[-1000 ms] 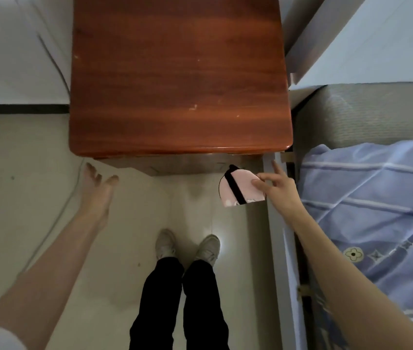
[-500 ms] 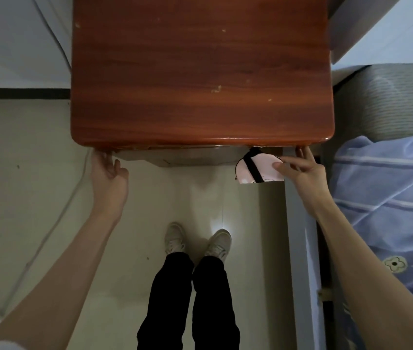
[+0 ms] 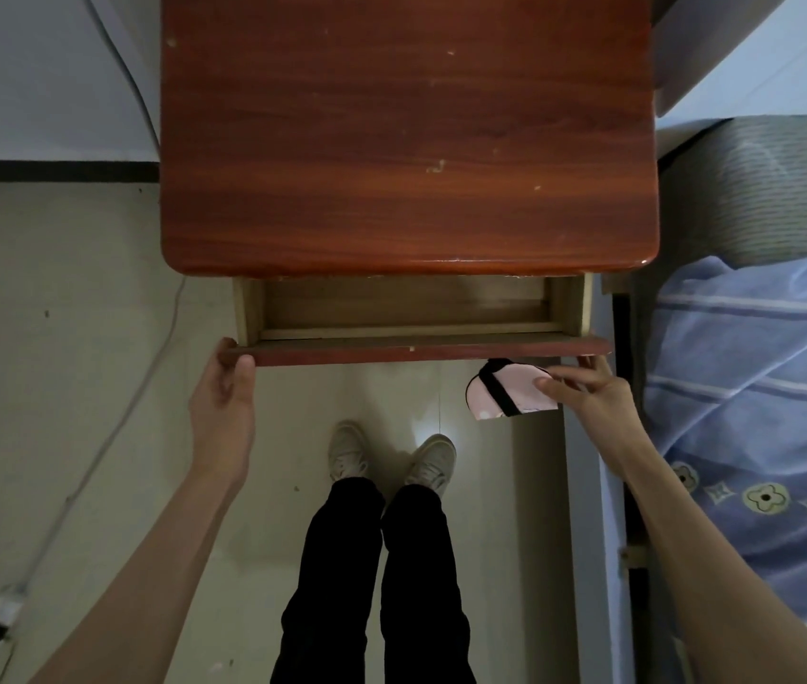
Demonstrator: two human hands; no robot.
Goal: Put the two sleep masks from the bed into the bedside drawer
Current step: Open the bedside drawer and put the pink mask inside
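Half a second ago the drawer (image 3: 401,318) was shut under the nightstand (image 3: 406,135) top; now it stands partly pulled out, its pale wood inside showing. Left hand (image 3: 221,402) has gone from the cabinet's corner to the drawer front's left end, thumb on the near face, fingers curled over the edge, clamped on it. Right hand (image 3: 589,392) sits at the front's right end, fingertips touching the underside of the board. Its thumb and fingers pinch a pink mask (image 3: 510,394) with a black strap; mask hangs just below and in front of the drawer front, not inside. Can't tell whether it is one mask or two folded together. What shows of the drawer holds nothing. Bed (image 3: 762,387) with blue striped cover lies to the right. Feet (image 3: 391,456) on the floor below the drawer. White cable (image 3: 110,436) trails along the floor at left.
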